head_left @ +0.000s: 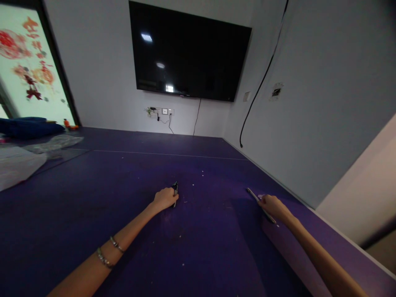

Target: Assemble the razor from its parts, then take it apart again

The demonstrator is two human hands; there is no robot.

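On the purple tabletop, my left hand (pixel 164 199) is closed around a small dark object (pixel 175 188) with a pale metallic edge. It stands out above and below the fingers, and its kind is hard to make out. Farther right, my right hand (pixel 272 205) grips a long, slim object (pixel 253 194), light grey toward its far end and darker near the close end. The fingers cover its middle. A small pale, see-through scrap shows beside the right fingers. Two bracelets (pixel 105 259) circle the left forearm.
Small white specks dot the purple surface (pixel 198 239). Clear plastic and a white sheet (pixel 19 165) lie at the left, with a dark blue cloth item (pixel 29 127) behind. A television (pixel 188 51) hangs on the far wall; a black cable (pixel 259 84) dangles at the right wall.
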